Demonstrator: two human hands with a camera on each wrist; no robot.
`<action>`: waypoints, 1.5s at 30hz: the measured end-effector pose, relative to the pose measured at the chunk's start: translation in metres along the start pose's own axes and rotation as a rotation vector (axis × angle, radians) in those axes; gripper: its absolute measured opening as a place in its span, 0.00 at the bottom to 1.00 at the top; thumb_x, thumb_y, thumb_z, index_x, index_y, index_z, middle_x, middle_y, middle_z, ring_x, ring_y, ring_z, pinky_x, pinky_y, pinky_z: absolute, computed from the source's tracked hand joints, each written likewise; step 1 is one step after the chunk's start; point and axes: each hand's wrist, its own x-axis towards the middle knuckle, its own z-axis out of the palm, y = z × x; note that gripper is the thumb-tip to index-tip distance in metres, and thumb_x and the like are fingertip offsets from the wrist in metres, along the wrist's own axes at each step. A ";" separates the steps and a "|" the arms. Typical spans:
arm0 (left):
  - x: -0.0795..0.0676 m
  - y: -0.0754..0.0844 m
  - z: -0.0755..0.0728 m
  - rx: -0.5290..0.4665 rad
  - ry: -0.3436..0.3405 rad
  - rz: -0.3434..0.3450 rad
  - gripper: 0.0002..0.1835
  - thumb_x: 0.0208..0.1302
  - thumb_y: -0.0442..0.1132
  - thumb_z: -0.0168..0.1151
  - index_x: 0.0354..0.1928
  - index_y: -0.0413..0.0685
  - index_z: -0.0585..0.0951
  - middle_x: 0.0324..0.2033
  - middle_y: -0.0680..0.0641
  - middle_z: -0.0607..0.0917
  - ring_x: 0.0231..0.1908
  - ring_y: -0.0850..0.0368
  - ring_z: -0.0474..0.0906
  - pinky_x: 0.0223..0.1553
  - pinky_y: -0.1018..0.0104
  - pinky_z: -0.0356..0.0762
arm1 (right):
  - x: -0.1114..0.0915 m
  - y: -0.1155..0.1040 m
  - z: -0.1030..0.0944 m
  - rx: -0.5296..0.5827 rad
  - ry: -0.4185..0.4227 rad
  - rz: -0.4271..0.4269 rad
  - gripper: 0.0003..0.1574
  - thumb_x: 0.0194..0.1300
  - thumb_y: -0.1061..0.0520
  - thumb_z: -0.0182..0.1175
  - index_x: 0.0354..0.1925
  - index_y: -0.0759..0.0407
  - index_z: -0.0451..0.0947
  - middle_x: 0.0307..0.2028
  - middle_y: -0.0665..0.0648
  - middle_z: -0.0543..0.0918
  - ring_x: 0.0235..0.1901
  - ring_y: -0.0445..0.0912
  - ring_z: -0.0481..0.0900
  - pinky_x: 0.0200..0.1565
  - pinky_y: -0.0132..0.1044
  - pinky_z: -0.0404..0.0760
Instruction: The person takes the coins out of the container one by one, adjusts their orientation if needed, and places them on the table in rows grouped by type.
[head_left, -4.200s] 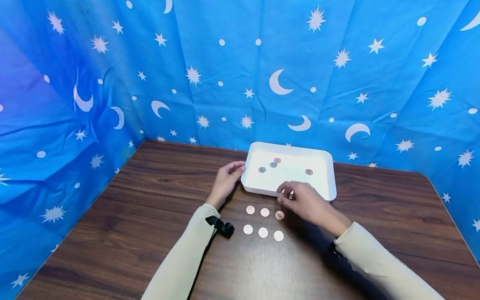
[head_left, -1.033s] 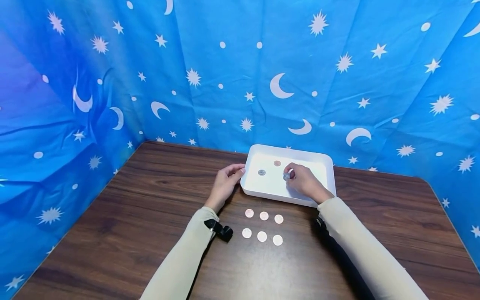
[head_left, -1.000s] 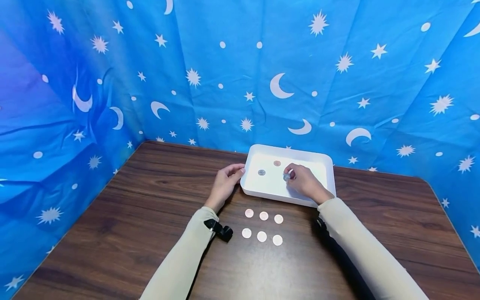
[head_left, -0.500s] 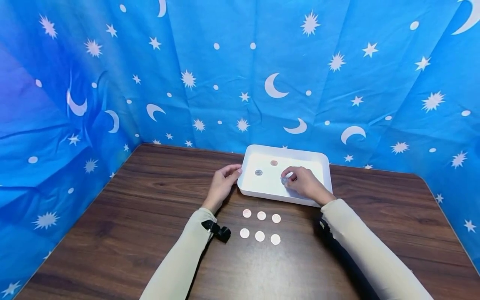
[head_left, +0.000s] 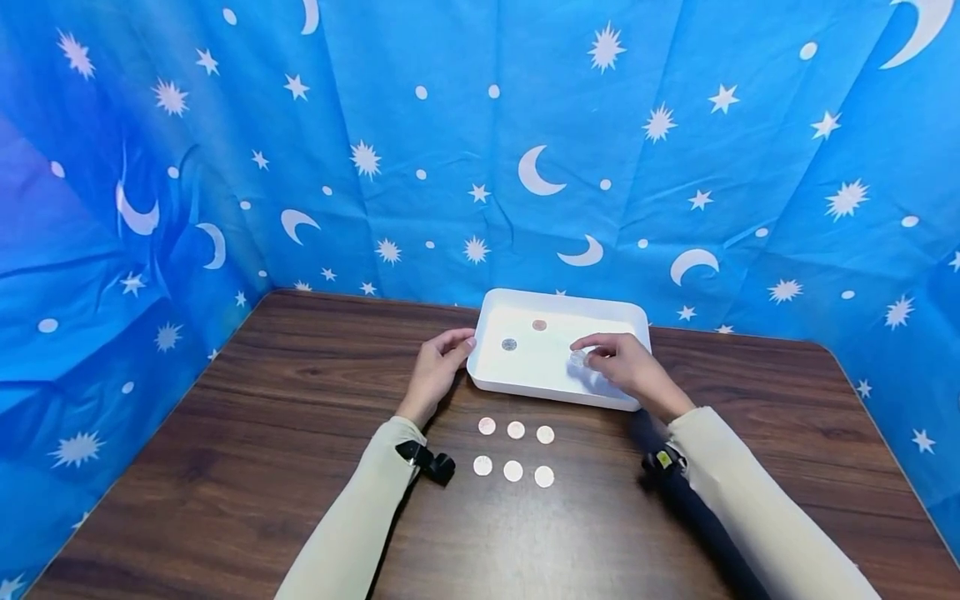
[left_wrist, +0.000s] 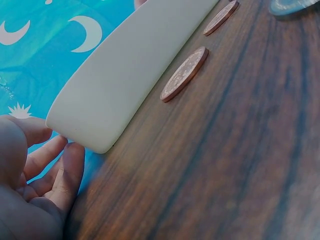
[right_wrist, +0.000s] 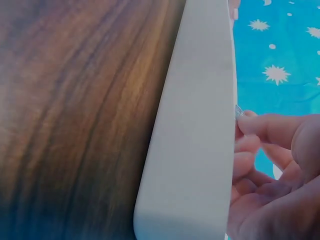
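Note:
My left hand [head_left: 437,371] holds the left edge of a white tray [head_left: 555,396], with its thumb at the rim and the other fingers lower down. In the left wrist view its fingertips touch the tray's corner. Inside the tray, my right hand [head_left: 621,367] pinches a silver coin [head_left: 577,358] between thumb and finger; in the right wrist view only that coin's edge [right_wrist: 239,111] shows past the tray wall. A copper coin [head_left: 539,325] and another silver coin [head_left: 509,344] lie flat to the left. My right hand hides part of the tray floor.
On the brown wooden table [head_left: 300,433], several coins lie in two rows before the tray; one copper coin [left_wrist: 185,74] shows in the left wrist view. A blue curtain [head_left: 450,150] with moons and stars hangs behind. Both wrists wear black straps [head_left: 425,460].
Since the oldest frame, my right hand has gone from the tray's near edge into it and picked up a silver coin. Lately it shifts slightly right with that coin. The left hand stays put.

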 end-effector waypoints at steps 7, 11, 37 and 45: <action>0.001 0.000 0.002 0.000 -0.002 -0.002 0.17 0.78 0.41 0.63 0.61 0.41 0.84 0.56 0.40 0.86 0.53 0.51 0.82 0.51 0.64 0.83 | -0.024 -0.001 -0.005 -0.017 0.010 -0.056 0.18 0.77 0.65 0.55 0.59 0.63 0.85 0.51 0.66 0.83 0.22 0.47 0.66 0.24 0.34 0.66; 0.002 0.000 0.002 0.012 0.009 -0.014 0.17 0.78 0.42 0.63 0.61 0.41 0.85 0.55 0.41 0.86 0.52 0.52 0.81 0.51 0.65 0.83 | -0.038 -0.006 -0.002 -0.085 0.005 -0.095 0.14 0.76 0.65 0.58 0.55 0.65 0.85 0.53 0.67 0.85 0.38 0.55 0.79 0.33 0.34 0.73; 0.001 0.000 0.000 0.006 0.002 0.000 0.17 0.78 0.41 0.63 0.61 0.41 0.85 0.55 0.40 0.86 0.51 0.53 0.81 0.50 0.67 0.81 | -0.093 0.009 0.039 -0.140 -0.244 -0.136 0.06 0.68 0.62 0.64 0.34 0.57 0.86 0.23 0.45 0.81 0.25 0.37 0.74 0.30 0.30 0.73; 0.001 -0.001 0.000 -0.017 -0.002 0.013 0.17 0.78 0.39 0.62 0.61 0.37 0.84 0.55 0.38 0.86 0.51 0.53 0.81 0.49 0.69 0.81 | -0.096 0.008 0.047 -0.201 -0.223 -0.136 0.06 0.66 0.63 0.65 0.32 0.56 0.85 0.22 0.43 0.79 0.24 0.37 0.74 0.28 0.30 0.74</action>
